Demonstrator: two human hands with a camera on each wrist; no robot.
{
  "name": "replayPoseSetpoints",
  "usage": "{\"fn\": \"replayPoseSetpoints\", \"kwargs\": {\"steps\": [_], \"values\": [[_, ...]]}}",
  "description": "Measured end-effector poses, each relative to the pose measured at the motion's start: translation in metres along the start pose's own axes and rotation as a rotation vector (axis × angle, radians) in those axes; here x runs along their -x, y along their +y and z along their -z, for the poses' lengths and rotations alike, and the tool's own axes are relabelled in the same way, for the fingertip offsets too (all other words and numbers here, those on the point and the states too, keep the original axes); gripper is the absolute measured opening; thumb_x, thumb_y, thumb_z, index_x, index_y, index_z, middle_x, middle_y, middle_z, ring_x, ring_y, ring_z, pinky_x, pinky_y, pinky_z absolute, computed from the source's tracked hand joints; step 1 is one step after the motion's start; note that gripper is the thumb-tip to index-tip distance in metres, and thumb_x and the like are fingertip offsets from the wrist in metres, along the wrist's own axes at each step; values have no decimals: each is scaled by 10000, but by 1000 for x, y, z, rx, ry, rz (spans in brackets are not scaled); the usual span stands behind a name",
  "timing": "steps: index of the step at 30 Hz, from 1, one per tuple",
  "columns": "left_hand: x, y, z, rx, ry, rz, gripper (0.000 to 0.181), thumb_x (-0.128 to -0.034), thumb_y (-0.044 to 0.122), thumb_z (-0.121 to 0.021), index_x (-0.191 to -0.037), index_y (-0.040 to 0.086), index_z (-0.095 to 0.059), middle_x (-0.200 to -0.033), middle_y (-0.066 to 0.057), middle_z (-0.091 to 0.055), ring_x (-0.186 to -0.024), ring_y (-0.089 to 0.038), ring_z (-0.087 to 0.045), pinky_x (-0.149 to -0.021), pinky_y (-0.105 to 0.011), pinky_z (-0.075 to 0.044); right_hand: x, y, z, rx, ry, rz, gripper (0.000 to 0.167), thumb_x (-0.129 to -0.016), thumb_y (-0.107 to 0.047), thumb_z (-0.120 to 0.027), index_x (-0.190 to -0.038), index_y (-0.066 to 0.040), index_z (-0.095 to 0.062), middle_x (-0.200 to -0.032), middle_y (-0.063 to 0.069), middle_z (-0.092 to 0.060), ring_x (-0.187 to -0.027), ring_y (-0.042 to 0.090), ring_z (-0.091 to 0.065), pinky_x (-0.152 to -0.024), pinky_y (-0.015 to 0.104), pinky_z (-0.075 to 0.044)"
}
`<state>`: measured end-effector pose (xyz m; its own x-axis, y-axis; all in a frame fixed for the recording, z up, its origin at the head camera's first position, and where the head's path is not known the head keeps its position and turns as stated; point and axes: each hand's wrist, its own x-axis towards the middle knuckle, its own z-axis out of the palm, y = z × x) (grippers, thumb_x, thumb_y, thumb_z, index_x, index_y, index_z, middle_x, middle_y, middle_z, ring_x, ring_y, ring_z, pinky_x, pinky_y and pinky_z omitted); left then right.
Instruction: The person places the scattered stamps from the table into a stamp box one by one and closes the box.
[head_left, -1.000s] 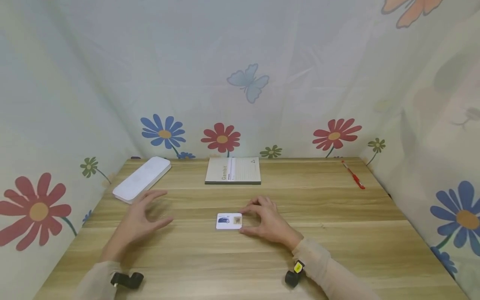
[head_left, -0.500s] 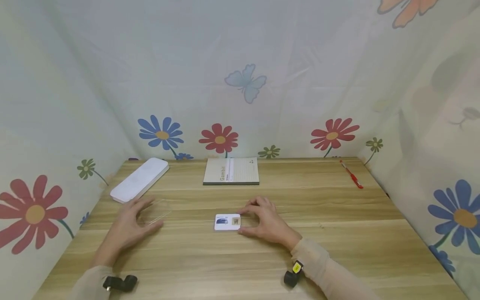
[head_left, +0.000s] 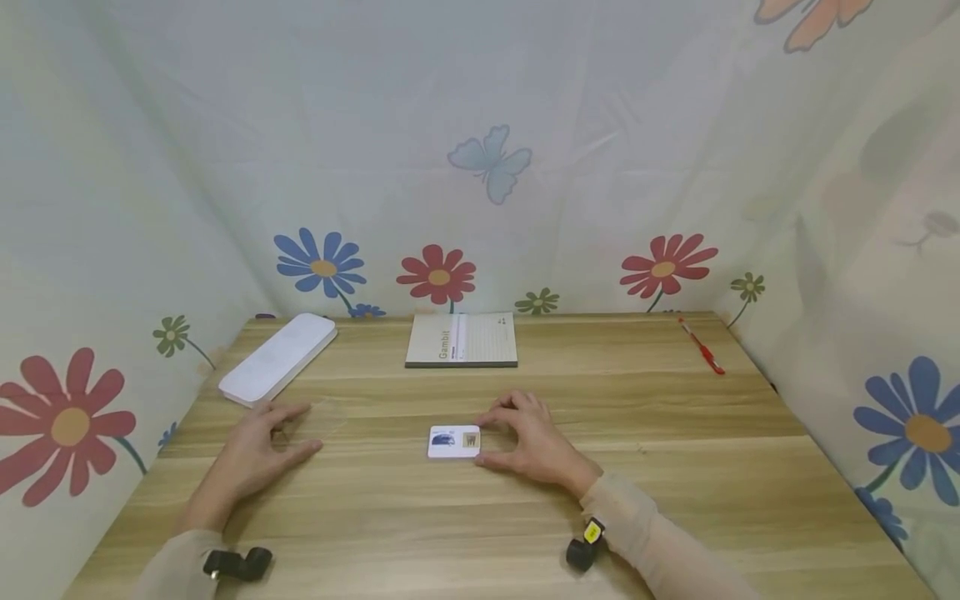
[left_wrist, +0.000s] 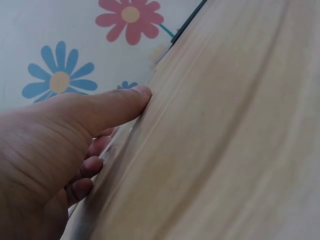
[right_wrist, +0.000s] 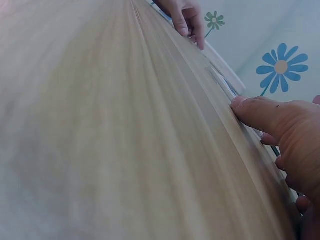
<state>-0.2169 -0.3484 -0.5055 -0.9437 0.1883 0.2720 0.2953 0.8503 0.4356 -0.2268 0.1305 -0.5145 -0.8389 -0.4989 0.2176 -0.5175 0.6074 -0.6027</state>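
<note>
A small white card [head_left: 453, 442] with a dark blue picture and a gold-brown square lies flat near the middle of the wooden table [head_left: 420, 517]. My right hand [head_left: 536, 442] pinches its right end, index finger at the far corner and thumb at the near one. Left of the card, my left hand [head_left: 251, 450] holds a thin, clear plastic piece [head_left: 321, 421] at table level, with thumb and index finger at its edges. This piece is so transparent that its outline barely shows. In the left wrist view, the other fingers [left_wrist: 90, 167] curl beside its glinting edge.
A white oblong case [head_left: 279, 358] stands at the back left. Against the back edge lies a notebook [head_left: 461, 340] marked Gambit, and a red pen [head_left: 702, 347] is at the back right. Flowered curtain [head_left: 570, 208] encloses the table's back and sides.
My left hand has moved slightly left and down with the clear plastic piece, which now looks flatter on the table. The right hand and card have stayed put.
</note>
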Motion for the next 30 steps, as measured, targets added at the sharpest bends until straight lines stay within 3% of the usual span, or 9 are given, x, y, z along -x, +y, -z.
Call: {"fn": "replayPoseSetpoints", "kwargs": {"steps": [6, 13, 30], "values": [[0, 1, -1, 16, 8, -9, 678, -872, 369, -965, -1420, 42, -737, -1118, -109, -609, -965, -238, -548, -843, -439, -487, -1, -1, 1, -3, 1, 5, 521, -883, -487, -950, -1345, -305, -795, -1382, -18, -568, -1327, 241, -458, -1152, 538, -318], [0, 2, -1, 41, 7, -9, 641, -813, 277, -969, -1381, 70, -754, -1276, -154, -671, -1118, -341, -621, -965, -558, -491, 0, -1, 2, 1, 1, 3, 519, -888, -497, -942, -1349, -309, -793, -1387, -18, -565, -1348, 246, -456, -1161, 538, -322], [-1, 9, -4, 47, 2, -46, 629, -777, 201, -912, -1356, 37, -727, -1279, -186, -679, -1198, -407, -616, -1045, -610, -448, 0, -1, 1, -3, 1, -11, 514, -885, -502, -944, -1343, -324, -794, -1394, -28, -562, -1333, 236, -453, -1146, 528, -329]]}}
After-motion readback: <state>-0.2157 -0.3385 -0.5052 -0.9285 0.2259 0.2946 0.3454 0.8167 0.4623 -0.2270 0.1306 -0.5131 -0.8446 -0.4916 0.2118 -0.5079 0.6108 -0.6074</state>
